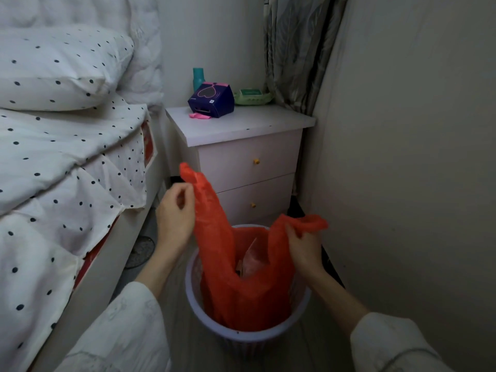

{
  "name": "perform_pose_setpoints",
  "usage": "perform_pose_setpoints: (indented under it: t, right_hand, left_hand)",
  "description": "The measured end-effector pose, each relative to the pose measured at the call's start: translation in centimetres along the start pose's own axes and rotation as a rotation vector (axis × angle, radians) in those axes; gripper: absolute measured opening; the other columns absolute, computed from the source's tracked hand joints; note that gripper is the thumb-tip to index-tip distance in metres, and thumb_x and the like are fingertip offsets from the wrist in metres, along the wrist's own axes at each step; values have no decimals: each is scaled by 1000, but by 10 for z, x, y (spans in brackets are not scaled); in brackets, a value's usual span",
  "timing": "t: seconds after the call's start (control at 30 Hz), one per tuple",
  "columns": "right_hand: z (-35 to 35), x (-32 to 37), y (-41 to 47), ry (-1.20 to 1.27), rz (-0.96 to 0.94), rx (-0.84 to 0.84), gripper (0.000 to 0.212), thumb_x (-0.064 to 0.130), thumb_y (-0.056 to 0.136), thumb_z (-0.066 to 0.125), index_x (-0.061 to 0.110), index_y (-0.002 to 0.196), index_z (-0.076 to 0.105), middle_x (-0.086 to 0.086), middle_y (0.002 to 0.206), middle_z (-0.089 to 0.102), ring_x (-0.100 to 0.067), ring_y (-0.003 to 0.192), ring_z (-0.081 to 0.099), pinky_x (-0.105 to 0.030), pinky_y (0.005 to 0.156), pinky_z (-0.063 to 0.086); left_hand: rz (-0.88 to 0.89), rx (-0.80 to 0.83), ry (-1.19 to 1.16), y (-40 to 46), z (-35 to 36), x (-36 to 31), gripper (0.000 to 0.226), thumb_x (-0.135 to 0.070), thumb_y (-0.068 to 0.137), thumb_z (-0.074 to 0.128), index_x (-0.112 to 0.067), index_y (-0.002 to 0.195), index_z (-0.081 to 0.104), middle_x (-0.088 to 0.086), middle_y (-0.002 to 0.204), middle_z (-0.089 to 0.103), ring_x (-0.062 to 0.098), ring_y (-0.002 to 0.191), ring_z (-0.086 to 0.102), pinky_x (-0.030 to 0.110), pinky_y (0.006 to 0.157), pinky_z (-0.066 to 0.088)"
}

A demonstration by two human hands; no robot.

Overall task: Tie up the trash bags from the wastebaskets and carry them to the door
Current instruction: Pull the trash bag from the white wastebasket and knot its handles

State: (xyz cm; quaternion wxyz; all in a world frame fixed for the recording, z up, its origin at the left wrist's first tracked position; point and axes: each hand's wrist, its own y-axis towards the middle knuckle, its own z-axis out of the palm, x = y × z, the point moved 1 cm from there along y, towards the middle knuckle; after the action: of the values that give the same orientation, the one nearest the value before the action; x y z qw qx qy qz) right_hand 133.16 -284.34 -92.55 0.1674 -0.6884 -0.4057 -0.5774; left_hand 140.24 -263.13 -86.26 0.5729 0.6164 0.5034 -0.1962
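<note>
Two white sleeves [120,326] reached forward from the near edge, one hand at each side of a red trash bag [241,299]. That bag lined a pale lilac wastebasket [198,315] standing on the floor between the bed [53,170] and the wall. Inside the bag lay what looked like crumpled clear wrapping [251,261], though the dim view left it unclear. The left hand [175,216] pinched the bag's tall left flap, fingers curled on the plastic, lifting it well above the rim. The right hand [302,248] gripped the bunched right flap just above the basket's far edge. Beyond the basket stood a white nightstand [241,146] with two drawers. On its tabletop sat a dark purple box [212,102], a teal bottle [198,77] behind it, and a green tray [252,98] holding a green packet, beside the curtain [298,49].
</note>
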Motion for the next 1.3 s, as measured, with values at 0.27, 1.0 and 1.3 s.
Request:
perform_pose_setpoints:
  t: [0.27,1.0,1.3]
  right_hand:
    - [-12,40,20,176,-71,-52,18,30,90,53,26,75,63,-2,75,66,-21,74,63,-40,76,52]
    - [28,-49,11,-85,66,386,16,14,74,71,24,86,67,4,81,67,7,68,62,-14,72,49]
    - [31,-20,28,307,278,117,41,27,97,40,16,58,52,0,50,56,-18,58,58,-34,72,49]
  left_hand:
    - [-154,25,-346,-1,12,-9,6,-26,92,48,-21,89,47,2,94,57,7,84,56,13,74,46]
    - [-844,334,-551,-33,54,60,14,-10,87,56,-5,76,61,2,49,66,10,41,61,21,43,52]
    - [-539,189,-466,-27,71,52,29,-7,95,33,-17,69,40,-4,30,42,6,24,41,13,31,35]
